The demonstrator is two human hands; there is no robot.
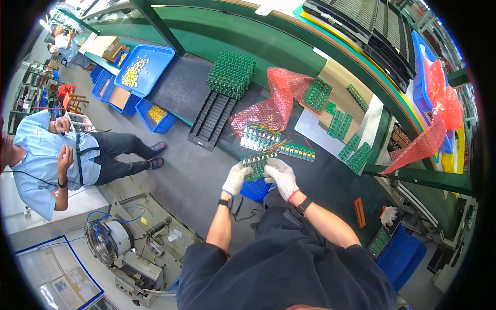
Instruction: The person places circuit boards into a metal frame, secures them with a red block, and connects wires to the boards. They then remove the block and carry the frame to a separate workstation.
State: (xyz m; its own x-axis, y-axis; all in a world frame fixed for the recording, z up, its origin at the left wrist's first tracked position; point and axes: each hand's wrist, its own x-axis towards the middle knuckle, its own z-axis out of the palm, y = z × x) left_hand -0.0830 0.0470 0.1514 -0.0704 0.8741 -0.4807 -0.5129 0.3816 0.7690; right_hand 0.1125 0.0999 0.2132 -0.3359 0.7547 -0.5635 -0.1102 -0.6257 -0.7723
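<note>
— Gloved left hand [236, 179] and right hand [280, 176]?
— Both grip a flat green circuit board panel [257, 163], studded with small parts, at the desk's [330, 181] near edge.
— Beyond it?
— Crinkled red bubble wrap [276, 101] and stacked green grid trays [231, 74].

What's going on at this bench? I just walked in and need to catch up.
A person in white work gloves holds a green circuit board panel over the dark bench, the left hand on its left edge and the right hand on its right. More green boards with coloured wires lie just beyond, beside red bubble wrap. A stack of green trays sits on a black tray. A second person in a light blue shirt sits off to the left.
</note>
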